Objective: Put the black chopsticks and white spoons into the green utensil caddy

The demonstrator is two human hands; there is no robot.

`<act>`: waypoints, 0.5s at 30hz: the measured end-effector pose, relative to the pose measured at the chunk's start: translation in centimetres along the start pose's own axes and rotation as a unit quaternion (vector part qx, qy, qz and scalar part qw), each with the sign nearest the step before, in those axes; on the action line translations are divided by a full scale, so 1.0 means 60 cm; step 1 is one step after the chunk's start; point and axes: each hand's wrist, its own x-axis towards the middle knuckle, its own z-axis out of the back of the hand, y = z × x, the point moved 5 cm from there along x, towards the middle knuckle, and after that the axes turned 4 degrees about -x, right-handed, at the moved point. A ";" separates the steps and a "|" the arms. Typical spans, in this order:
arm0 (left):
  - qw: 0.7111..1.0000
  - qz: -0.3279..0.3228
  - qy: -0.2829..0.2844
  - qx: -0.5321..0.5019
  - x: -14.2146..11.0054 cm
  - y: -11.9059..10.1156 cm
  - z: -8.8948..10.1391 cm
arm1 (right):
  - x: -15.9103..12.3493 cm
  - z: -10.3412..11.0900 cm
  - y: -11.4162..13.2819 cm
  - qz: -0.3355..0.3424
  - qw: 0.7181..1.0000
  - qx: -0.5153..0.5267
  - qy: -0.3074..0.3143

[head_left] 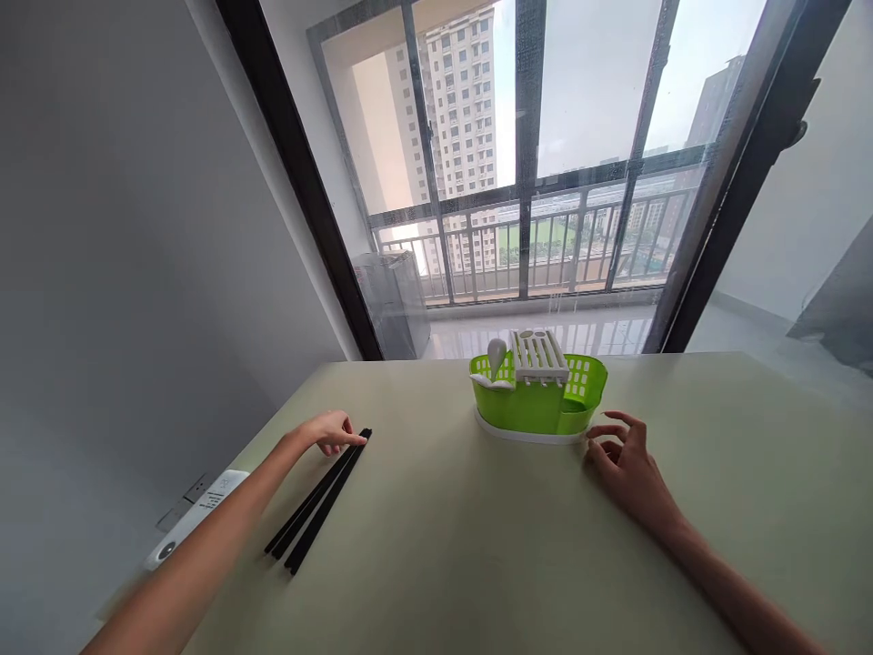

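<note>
Several long black chopsticks [319, 505] lie fanned out on the left part of the table, their far ends drawn together. My left hand [332, 431] is at those far ends, its thumb and fingers closed on them and the other fingers curled. A green cutlery holder [518, 406] with a white base stands upright near the far edge. Across its middle sits a white slotted rack [540, 355], and a white spoon [496, 357] rests in its left part. Beside the holder's right end is my right hand [624, 455], fingers bent and apart, holding nothing; whether a fingertip touches the base I cannot tell.
A white power strip [197, 517] lies along the table's left edge by the grey wall [136, 227]. Past the table's far edge is a glass door with dark frames, and a grey cabinet [392, 300] stands behind it. The pale table [477, 564] spans the foreground.
</note>
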 end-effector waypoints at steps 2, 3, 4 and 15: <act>0.999 -0.008 -0.040 0.003 -0.002 -0.008 0.009 | -0.001 0.000 0.002 -0.004 1.000 0.001 -0.002; 0.998 -0.018 -0.067 0.004 -0.003 -0.014 0.014 | -0.001 0.000 0.003 -0.006 1.000 0.002 -0.002; 0.995 -0.032 -0.094 0.006 -0.004 -0.023 0.020 | -0.001 0.000 0.004 -0.008 1.000 0.003 -0.001; 0.924 -0.313 -0.213 -0.053 -0.031 -0.260 -0.008 | 0.003 -0.001 0.013 -0.007 1.000 0.021 -0.006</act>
